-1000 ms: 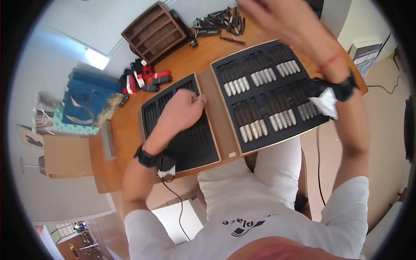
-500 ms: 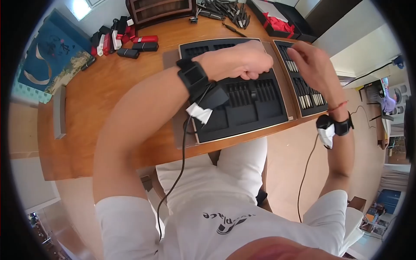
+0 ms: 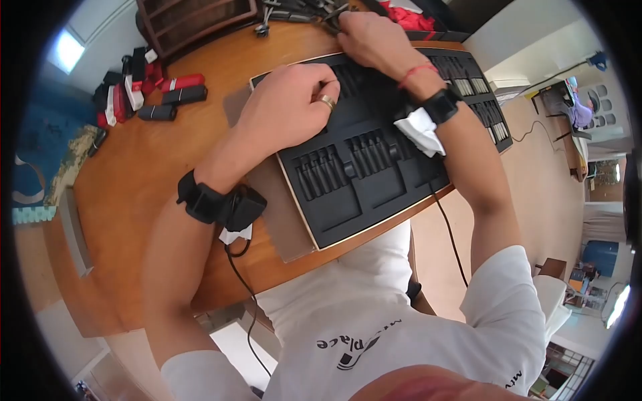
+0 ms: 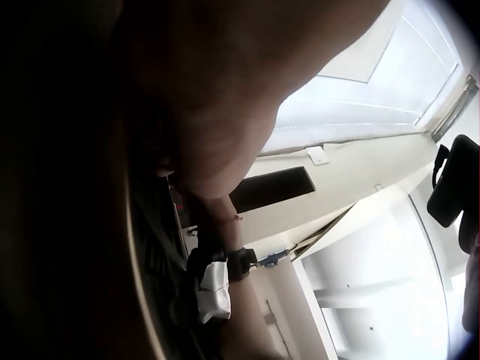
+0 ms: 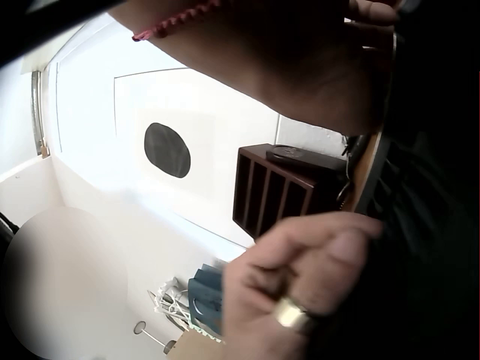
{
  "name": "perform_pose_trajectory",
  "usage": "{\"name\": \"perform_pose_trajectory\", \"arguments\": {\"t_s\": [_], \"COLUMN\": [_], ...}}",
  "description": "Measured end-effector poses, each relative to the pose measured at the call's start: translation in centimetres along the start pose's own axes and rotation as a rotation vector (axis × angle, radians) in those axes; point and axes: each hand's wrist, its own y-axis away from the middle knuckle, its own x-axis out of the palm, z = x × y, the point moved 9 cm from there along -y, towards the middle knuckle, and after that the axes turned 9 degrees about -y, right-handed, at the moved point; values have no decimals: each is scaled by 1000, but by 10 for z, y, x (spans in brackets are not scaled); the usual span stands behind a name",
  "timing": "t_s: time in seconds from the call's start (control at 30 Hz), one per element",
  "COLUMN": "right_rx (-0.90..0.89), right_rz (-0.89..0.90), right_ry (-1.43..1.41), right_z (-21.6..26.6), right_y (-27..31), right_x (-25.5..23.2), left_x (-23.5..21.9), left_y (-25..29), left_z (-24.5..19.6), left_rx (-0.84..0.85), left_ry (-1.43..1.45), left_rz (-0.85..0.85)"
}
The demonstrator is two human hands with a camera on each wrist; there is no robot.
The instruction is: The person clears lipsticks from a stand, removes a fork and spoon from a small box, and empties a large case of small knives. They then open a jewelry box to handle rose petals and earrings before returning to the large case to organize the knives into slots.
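Note:
In the head view, a black slotted tray (image 3: 341, 210) holds rows of dark pens (image 3: 371, 155). My left hand (image 3: 284, 107), a ring on one finger, is over its back left part with fingers curled; the fingertips are hidden. The right wrist view shows that left hand (image 5: 300, 289) with thumb and index finger close together at the dark tray. Beyond the tray's back edge, my right hand (image 3: 378, 43) reaches to a pile of dark pens (image 3: 301, 12). Whether either hand holds anything is unclear.
Pens with pale ends (image 3: 496, 131) fill the case's right part. A wooden rack (image 3: 194, 20) stands at the back left, near red and black pouches (image 3: 157, 112). A box with red filling (image 3: 408, 17) lies at the back right. A grey bar (image 3: 75, 230) is at the left.
The head view has shifted. My left hand has gone from the tray's right side to its back left. My right hand has moved from the pale-ended pens to the pile at the back.

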Motion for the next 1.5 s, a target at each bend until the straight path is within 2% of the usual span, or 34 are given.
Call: {"name": "perform_pose_trajectory", "arguments": {"t_s": [0.03,0.1,0.13,0.2,0.23,0.3,0.33,0.37,0.43,0.47,0.5,0.57,0.63,0.7,0.73,0.8,1.03,1.1,1.43,1.5], "right_rx": [41,-7,-19,-100,-115,-63,-121,-133,-76,-79,-87,-235,-277,-439,-437,-513,-627,-726,-707,-777], "right_rz": [65,31,38,-89,-74,53,93,106,263,244,257,146,106,16,15,-3,4,27,128,168], "right_ry": [-32,-107,-112,-534,-539,-771,-994,-1001,-1025,-919,-922,-813,-804,-649,-651,-644,-583,-755,-800,-762], "right_z": [-6,-5,-3,22,29,40,56,66,83,87,92,106,109,121,121,125,130,138,135,142], "right_y": [1,-2,-1,6,9,15,21,26,39,43,48,53,55,59,60,63,63,67,67,72], "right_x": [4,1,0,-35,-35,-22,-19,-20,-12,-13,-13,-27,-31,-45,-45,-48,-42,-44,-41,-34], "left_x": [1,-3,-4,-30,-36,-66,-75,-79,-70,-67,-71,-46,-50,-48,-53,-56,-49,-48,-44,-44], "left_y": [-1,-5,-7,-5,-5,2,1,2,-4,-5,-2,-7,-9,-11,-9,1,-3,-3,-4,-3], "left_z": [7,17,23,47,55,70,69,73,88,102,108,113,111,106,105,92,92,92,87,86], "left_rx": [-19,-9,-22,-112,-126,-144,-71,-84,-252,-147,-160,-195,-195,-168,-168,-282,-151,-120,-86,-89], "left_ry": [4,191,190,512,514,411,280,274,277,125,124,-2,32,124,124,211,192,111,36,9], "left_rz": [-2,-39,-46,-362,-379,-576,-668,-679,-482,-427,-435,-84,-60,111,113,209,273,316,319,326]}}
